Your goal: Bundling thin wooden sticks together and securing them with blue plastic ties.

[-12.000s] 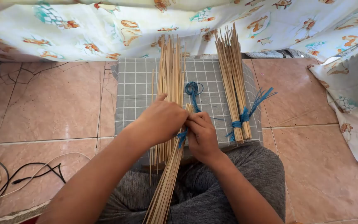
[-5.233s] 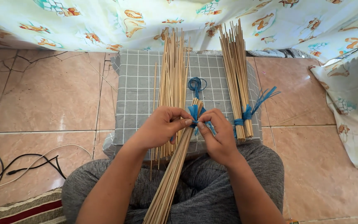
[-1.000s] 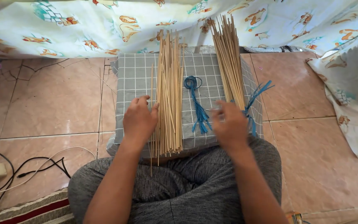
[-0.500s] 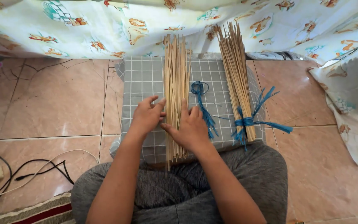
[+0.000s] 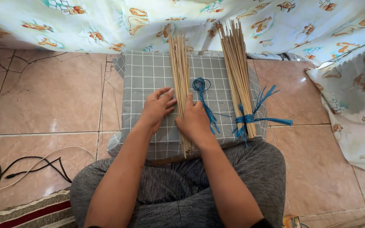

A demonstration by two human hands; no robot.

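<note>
Both hands had come together on the loose sticks (image 5: 181,80) on the grey cloth (image 5: 142,80), squeezing them into a tighter row than half a second before. The left hand (image 5: 158,106) pressed flat-fingered against one side and the right hand (image 5: 194,121) against the other, neither gripping. The tied bundle (image 5: 239,80) lay to the right, the blue string (image 5: 202,95) between, so a new bundle seemed to be starting.

Both hands (image 5: 178,114) press loose sticks (image 5: 180,76) together.

No screens, signs or labels in here — only the corner of a small colourful packet (image 5: 291,221) on the floor tiles, too cropped to make out.
</note>
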